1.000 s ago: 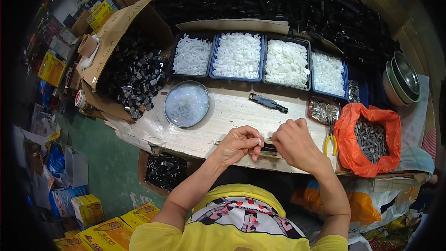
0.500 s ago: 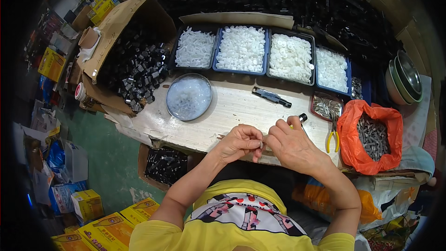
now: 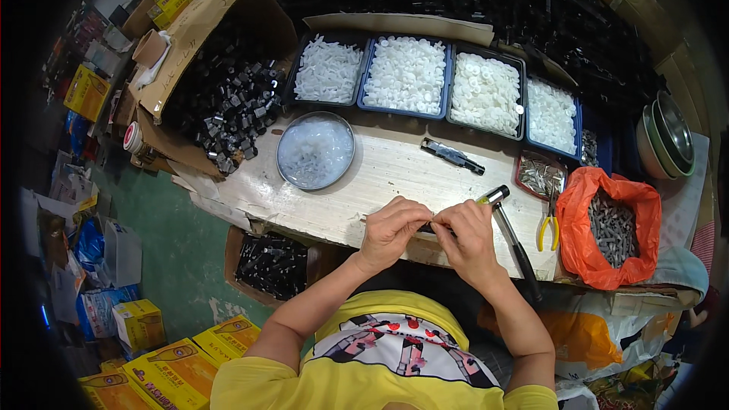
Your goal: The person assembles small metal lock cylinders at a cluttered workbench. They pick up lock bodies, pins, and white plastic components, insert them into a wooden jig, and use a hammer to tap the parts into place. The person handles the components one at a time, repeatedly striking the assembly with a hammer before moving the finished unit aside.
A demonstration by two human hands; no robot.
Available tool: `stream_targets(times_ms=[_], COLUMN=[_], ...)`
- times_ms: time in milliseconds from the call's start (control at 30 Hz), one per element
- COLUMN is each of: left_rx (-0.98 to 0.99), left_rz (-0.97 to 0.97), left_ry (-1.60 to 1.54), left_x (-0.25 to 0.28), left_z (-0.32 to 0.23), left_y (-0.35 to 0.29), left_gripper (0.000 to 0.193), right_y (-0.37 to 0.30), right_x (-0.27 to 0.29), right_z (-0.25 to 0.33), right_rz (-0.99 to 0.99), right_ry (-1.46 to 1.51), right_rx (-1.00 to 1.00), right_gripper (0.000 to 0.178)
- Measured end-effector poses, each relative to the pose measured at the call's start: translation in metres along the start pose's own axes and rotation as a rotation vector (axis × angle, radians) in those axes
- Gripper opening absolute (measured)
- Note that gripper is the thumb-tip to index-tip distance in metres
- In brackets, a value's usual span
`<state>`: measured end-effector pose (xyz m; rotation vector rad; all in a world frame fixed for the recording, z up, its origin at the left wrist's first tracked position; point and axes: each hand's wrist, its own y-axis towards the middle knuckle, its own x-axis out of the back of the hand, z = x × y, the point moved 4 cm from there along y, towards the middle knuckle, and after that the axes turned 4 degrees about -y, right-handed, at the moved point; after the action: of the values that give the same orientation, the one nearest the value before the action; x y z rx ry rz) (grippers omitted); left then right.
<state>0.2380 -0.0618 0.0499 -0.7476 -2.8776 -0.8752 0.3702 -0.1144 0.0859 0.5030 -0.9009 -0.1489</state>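
Close together at the front edge of the bench, both my hands have their fingertips pinched. My left hand [image 3: 393, 234] is closed, thumb against fingers. Almost touching it, my right hand [image 3: 468, 234] is closed in the same way. A small dark piece shows in part between and below the fingertips; the fingers cover most of it, so its kind is unclear. Just right of my right hand lies a hammer [image 3: 519, 254] with a black handle. A long black plastic part [image 3: 453, 156] rests farther back on the bench.
A round metal dish [image 3: 351, 153] holds a translucent, gel-like substance. Behind it stand trays of white plastic pieces [image 3: 404, 72]. A cardboard box [image 3: 178, 53] of black parts is at left. Yellow-handled pliers [image 3: 548, 232] and a red bag [image 3: 571, 216] of grey pieces lie right.
My right hand has turned and drawn slightly left, uncovering the hammer's handle. My left hand has shifted a little, and the fingertips now meet. The whole view has shifted slightly.
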Motion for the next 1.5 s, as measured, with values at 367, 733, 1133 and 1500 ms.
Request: stream_targets(times_ms=[367,733,1133,1500], left_rx=[0.076,0.203,-0.165,-0.228], left_rz=[0.256,0.421,0.862,0.629], left_ry=[0.361,0.409,0.788,1.047], left_x=[0.007,-0.001,-0.079,-0.203], left_z=[0.017,0.014,-0.005,0.051], left_y=[-0.007,0.003,0.109,0.228], left_gripper=[0.03,0.029,0.022,0.01], right_y=[-0.017,-0.016,-0.017,-0.009], right_x=[-0.023,-0.018,0.085,0.067], right_z=[-0.016,-0.022,-0.152,-0.187], right_rz=[0.153,0.213,0.018,0.22], right_ry=[-0.246,-0.138,-0.735,-0.783], right_rx=[0.02,-0.033,-0.406,-0.461], right_gripper=[0.014,0.016,0.012,0.015])
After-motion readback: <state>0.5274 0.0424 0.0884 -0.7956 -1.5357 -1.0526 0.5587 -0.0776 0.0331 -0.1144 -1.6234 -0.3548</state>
